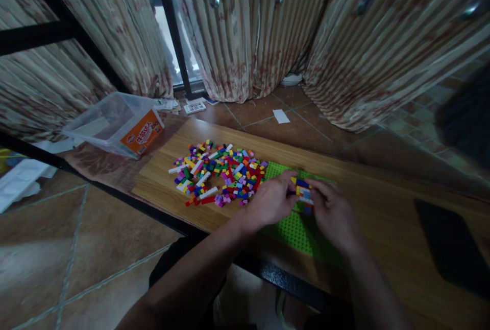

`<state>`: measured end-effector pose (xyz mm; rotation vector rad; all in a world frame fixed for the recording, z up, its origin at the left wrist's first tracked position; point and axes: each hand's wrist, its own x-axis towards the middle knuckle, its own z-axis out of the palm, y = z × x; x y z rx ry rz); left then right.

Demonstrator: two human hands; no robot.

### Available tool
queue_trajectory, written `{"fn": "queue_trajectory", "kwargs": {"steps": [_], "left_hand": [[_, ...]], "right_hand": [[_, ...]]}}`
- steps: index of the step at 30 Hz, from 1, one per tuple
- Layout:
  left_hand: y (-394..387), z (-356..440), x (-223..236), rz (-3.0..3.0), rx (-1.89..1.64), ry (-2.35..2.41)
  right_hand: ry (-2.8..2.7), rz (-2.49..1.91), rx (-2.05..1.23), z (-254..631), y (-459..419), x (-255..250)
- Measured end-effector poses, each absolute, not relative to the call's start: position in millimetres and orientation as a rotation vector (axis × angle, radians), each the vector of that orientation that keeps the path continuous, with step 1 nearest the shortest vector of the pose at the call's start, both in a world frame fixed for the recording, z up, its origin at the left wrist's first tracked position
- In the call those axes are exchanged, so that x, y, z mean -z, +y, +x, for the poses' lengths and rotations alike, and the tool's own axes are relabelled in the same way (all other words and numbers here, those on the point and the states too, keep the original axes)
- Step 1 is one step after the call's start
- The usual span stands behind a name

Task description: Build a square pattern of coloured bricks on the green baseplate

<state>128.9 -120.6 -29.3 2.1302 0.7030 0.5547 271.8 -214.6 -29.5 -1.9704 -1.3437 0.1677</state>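
Striped curtains (252, 28) hang behind a wooden surface (156, 174) bearing a green baseplate (291, 233) and, just beside it, a pile of loose coloured bricks (231, 167). The left hand (270, 199) and right hand (337, 212) hold a small multicoloured brick assembly (304, 193) between them over the baseplate.

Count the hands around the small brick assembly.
2: the left hand at the left side of the brick assembly, the right hand at its right, both over the green studded baseplate. No other hand shows.

A homelike room: long striped curtains (237, 39), tiled floor (118, 233).
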Motion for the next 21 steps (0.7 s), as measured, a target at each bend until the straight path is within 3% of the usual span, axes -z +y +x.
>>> {"fn": "queue_trajectory", "kwargs": {"steps": [10, 16, 21], "left_hand": [[-82, 103, 11, 2.057, -0.767, 0.98], [-71, 92, 9, 2.017, -0.795, 1.058], [-72, 90, 7, 2.069, -0.777, 1.029]], "right_hand": [[-1.105, -2.078, -0.091, 293, -221, 20], [-1.423, -1.986, -0.365, 282, -220, 17], [-1.576, -1.974, -0.309, 282, -217, 23]]}}
